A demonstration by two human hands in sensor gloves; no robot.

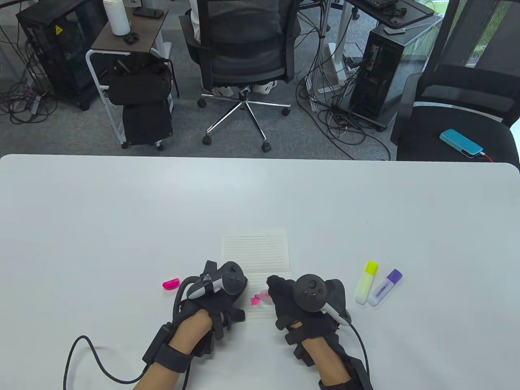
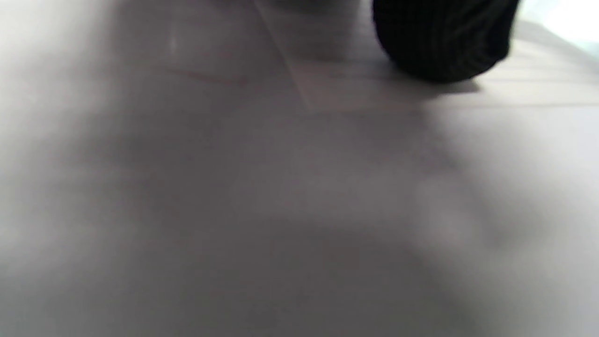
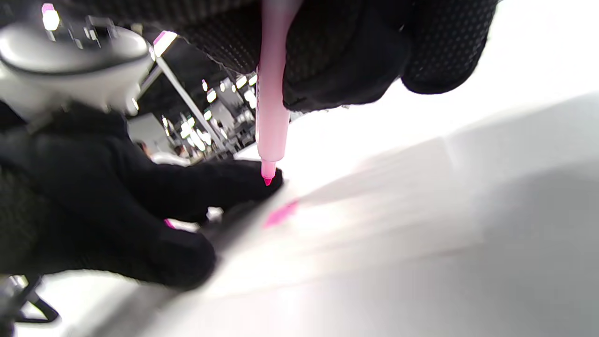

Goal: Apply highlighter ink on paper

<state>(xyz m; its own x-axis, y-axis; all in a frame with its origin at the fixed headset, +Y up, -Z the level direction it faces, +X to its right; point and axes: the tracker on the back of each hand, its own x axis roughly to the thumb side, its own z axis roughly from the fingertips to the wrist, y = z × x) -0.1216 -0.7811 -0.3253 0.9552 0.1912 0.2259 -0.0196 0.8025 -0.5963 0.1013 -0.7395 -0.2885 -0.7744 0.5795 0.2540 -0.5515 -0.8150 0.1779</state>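
Right hand (image 1: 302, 302) gripping pink highlighter (image 3: 271, 117) above paper (image 1: 256, 254)

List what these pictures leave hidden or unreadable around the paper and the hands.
- Table view: the right hand covers most of the pink highlighter; grip unseen.
- Table view: the left hand and right hand hide the paper's lower part.
- Left wrist view: blur; only a fingertip is recognisable.
- Table view: purple highlighter label too small to read.
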